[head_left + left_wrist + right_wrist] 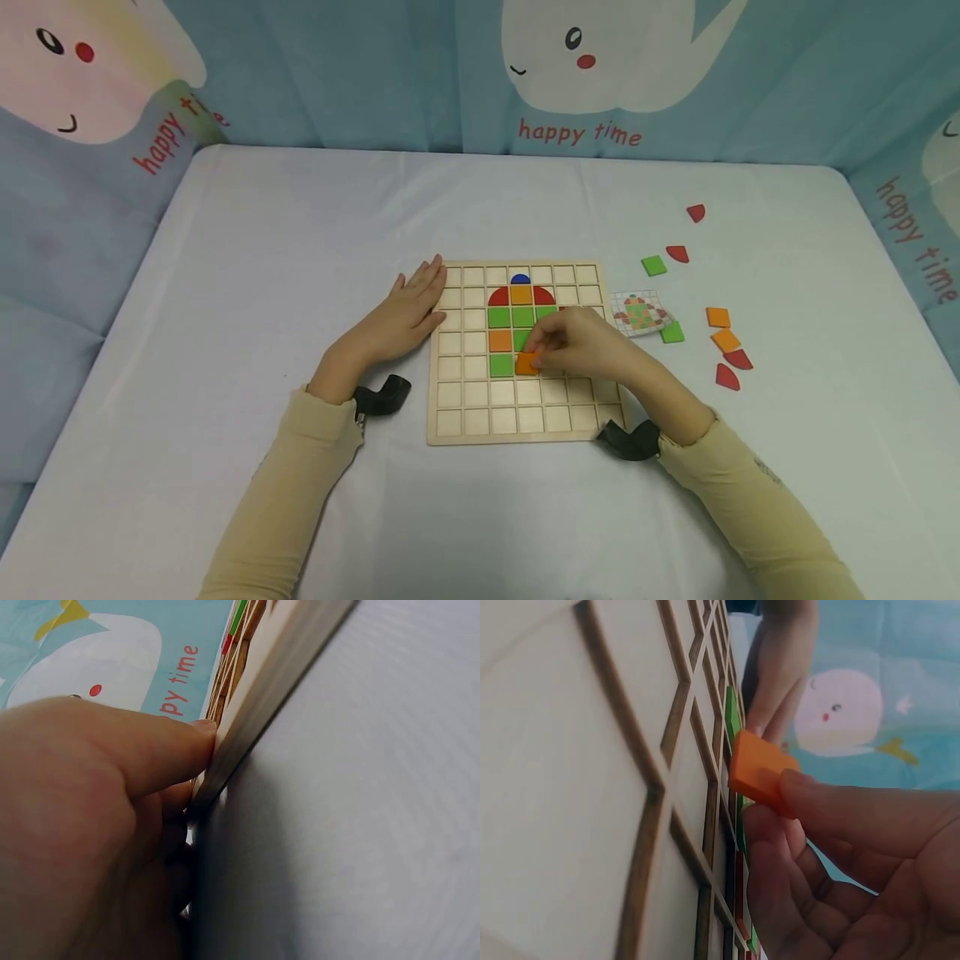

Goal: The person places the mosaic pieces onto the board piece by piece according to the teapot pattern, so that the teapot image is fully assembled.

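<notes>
My right hand (581, 343) pinches an orange square tile (763, 771) between thumb and fingers, over the wooden grid board (457, 417). In the head view that tile is just right of a green tile (502, 365) set in the board. My left hand (401, 312) lies along the board's left edge with fingers extended, its thumb (176, 750) touching the frame. Green, orange and red pieces and a blue half-round piece (521, 279) fill cells in the upper middle; my right hand hides some of them.
Right of the board lies a printed pattern card (639, 313), partly over a green tile (672, 332). Loose on the white table (300, 217) further right are red quarter-round pieces (727, 377), orange squares (717, 317) and another green square (654, 265).
</notes>
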Demonstrator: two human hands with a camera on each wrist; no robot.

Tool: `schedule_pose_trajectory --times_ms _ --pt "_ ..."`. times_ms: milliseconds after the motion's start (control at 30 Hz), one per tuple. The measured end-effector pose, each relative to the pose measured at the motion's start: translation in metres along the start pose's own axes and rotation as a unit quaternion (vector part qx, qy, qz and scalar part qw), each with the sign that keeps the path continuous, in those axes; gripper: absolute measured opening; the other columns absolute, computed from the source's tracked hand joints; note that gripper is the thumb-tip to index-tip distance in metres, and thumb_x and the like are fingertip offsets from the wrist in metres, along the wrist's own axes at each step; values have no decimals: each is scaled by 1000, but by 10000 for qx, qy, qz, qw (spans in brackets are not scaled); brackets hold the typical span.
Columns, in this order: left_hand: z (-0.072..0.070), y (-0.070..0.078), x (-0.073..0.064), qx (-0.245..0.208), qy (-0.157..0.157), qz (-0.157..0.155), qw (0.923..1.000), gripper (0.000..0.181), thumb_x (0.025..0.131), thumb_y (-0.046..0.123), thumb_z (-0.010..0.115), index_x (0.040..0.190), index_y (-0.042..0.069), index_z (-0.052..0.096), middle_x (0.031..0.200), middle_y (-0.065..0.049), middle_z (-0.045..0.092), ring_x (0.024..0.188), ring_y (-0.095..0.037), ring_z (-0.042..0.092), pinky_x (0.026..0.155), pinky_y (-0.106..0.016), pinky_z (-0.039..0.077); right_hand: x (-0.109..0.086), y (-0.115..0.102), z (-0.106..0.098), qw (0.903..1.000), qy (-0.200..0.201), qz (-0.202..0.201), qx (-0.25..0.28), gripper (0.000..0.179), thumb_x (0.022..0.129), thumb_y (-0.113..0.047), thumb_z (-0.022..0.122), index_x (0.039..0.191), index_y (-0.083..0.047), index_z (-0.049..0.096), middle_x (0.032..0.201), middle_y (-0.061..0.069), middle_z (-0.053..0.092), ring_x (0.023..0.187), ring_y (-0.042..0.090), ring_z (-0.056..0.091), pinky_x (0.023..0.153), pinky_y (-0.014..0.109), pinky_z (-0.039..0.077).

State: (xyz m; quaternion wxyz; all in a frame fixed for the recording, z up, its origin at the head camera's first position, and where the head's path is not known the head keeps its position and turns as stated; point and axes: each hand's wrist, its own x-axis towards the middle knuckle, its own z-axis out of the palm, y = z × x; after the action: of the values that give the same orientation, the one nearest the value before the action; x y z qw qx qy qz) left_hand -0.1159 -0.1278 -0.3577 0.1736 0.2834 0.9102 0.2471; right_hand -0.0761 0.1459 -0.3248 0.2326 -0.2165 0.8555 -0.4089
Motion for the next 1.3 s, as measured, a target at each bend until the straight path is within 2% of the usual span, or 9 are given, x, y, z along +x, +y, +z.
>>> schedule_pose_trajectory --times_ms 367,567,867,1133,1300 --pt "-1 -1 1 32 -43 -7 10000 62 102 21 39 148 -5 7 156 -17 -3 143 -29 -3 113 -48 -4 3 0 1 9997 -62 33 -217 4 81 -2 71 84 -3 72 75 -2 67 68 14 58 65 30 50" --pt "-2 -1 1 35 -47 10 10000 62 102 21 39 149 -5 7 156 -17 -3 143 -29 -3 113 -47 -5 3 -3 0 9989 52 160 -438 5 81 -5 73 85 -6 74 78 -2 68 69 13 58 65 29 49" --pt "0 -1 1 4 -52 20 10000 62 102 20 40 149 -5 7 156 -17 -3 143 -29 -3 113 -47 -5 1 -3 0 9982 144 71 -574 7 79 -5 75 86 -7 75 81 -2 68 71 12 59 66 29 50" --pt "1 -1 0 14 -79 -48 10000 62 103 20 39 148 -5 6 156 -17 -4 143 -29 -4 113 -48 -6 -3 1 -1 9996 157 62 -215 9 78 -2 75 87 -5 74 83 0 68 74 13 60 68 29 52" --pt "0 -1 0 -16 -29 -39 10000 61 102 19 39 148 -5 7 156 -17 -3 143 -29 -3 113 -48 -5 -10 6 -10 9992 298 261 -57 11 80 -1 73 90 -4 73 86 1 69 75 14 62 70 30 52"
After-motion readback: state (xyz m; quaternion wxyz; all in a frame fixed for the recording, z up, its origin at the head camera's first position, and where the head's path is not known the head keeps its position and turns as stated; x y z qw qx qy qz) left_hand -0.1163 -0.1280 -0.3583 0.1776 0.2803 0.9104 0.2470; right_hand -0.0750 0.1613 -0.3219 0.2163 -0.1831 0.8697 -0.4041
